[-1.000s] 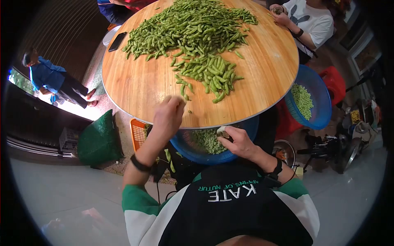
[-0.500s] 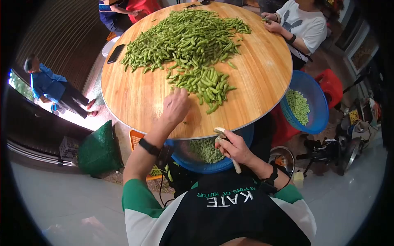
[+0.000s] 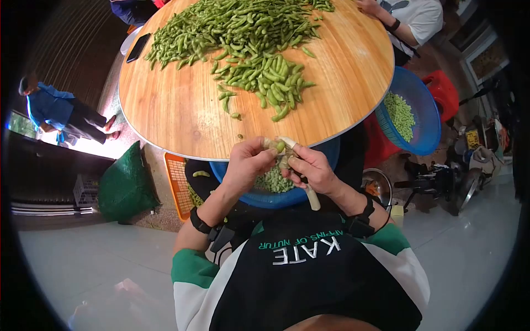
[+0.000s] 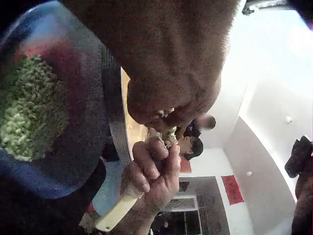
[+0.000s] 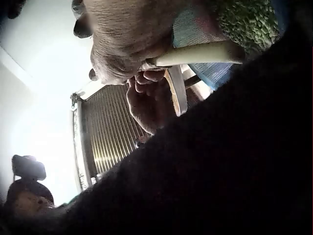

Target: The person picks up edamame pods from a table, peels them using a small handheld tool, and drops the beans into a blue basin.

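Observation:
My left hand point(image 3: 248, 165) pinches a green soybean pod point(image 3: 280, 146) between thumb and fingers, just off the near edge of the round wooden table point(image 3: 176, 118). Right against it, my right hand point(image 3: 316, 171) has its fingers curled round a pale-handled tool point(image 3: 313, 199); the tool's working end is hidden. The cream handle point(image 4: 117, 213) sticks out below the right fist in the left wrist view. Pale wrapping point(image 3: 288, 142) covers a right fingertip. Below both hands, shelled beans point(image 3: 276, 181) lie in a blue basin point(image 3: 219, 170).
Unshelled pods point(image 3: 270, 83) are heaped on the table, near a phone point(image 3: 138, 48). An orange basket point(image 3: 175, 179) stands left of the basin and a second blue basin point(image 3: 428, 121) at right. A person in white point(image 3: 422, 22) sits across; another in blue point(image 3: 52, 107) stands left.
My left hand has come back from the near edge of the pod pile to meet the right hand, bringing a pod. The right hand stays over the basin with the tool.

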`<action>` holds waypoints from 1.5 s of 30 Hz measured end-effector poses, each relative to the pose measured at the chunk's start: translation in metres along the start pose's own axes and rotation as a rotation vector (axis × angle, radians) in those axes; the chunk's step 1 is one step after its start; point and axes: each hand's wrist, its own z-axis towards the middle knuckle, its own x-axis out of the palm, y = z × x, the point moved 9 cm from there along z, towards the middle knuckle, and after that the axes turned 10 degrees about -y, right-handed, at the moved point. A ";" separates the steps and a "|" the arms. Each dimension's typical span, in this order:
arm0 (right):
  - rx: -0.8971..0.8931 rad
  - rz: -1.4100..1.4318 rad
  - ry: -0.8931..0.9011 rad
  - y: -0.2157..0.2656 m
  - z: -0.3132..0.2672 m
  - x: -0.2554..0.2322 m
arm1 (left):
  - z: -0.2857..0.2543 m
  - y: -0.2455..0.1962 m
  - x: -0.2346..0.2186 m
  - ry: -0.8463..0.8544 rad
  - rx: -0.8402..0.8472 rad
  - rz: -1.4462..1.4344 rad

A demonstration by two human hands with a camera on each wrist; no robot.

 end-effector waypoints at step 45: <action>-0.288 -0.622 -0.059 0.005 -0.008 -0.013 | -0.017 -0.102 -0.047 -0.346 0.940 1.160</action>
